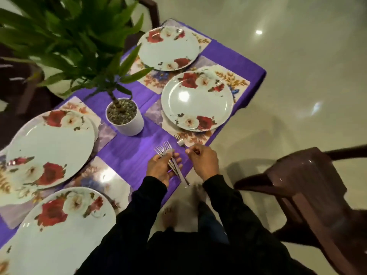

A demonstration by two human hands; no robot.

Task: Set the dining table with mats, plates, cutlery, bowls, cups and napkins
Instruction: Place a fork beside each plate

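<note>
Several white plates with red flowers lie on floral mats on the purple tablecloth (129, 155). The nearest to my hands is the plate (196, 100) at the table's right edge, on its mat (198, 136). My left hand (161, 167) grips a bundle of forks (170, 157), tines pointing away from me. A single fork (179, 141) is pinched by its handle in my right hand (202, 160), its tines over the mat's near edge just below that plate.
A potted plant (125, 118) in a white pot stands mid-table, leaves spreading up left. A dark brown chair (297, 187) stands on the pale floor at right, close to my right arm. Another chair back (151, 8) shows at the far end.
</note>
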